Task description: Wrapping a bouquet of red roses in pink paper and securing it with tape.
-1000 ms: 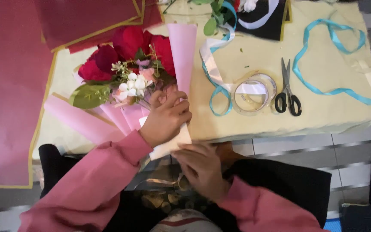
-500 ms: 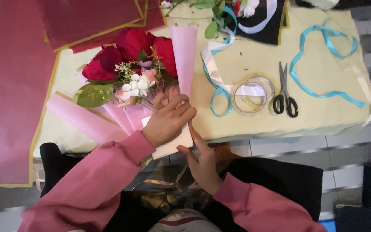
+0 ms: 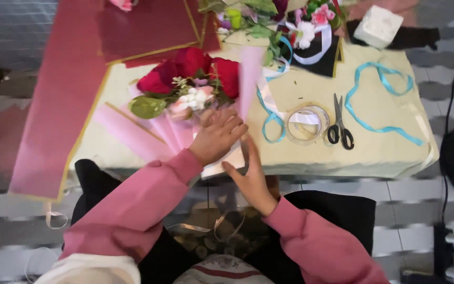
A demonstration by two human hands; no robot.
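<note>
The bouquet (image 3: 187, 87) lay at the worktop's (image 3: 384, 152) near edge, in pink wrapping paper (image 3: 132, 134). My left hand (image 3: 217, 138) pressed flat, open, on the wrap; my right hand (image 3: 250, 179), open, steadied its lower end. Wrapping seemed underway; I judged binding needed the tape roll (image 3: 307, 123) and scissors (image 3: 339, 123) nearby.

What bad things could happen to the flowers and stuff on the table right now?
The bouquet hangs with its wrapped end over the table edge, steadied only by the left hand pressing on the pink wrapping paper; if that hand lifts, it might slide off. The right hand works below the edge, so the paper could crease or tear there. The blue ribbon loops close to the scissors and could snag on them.
</note>
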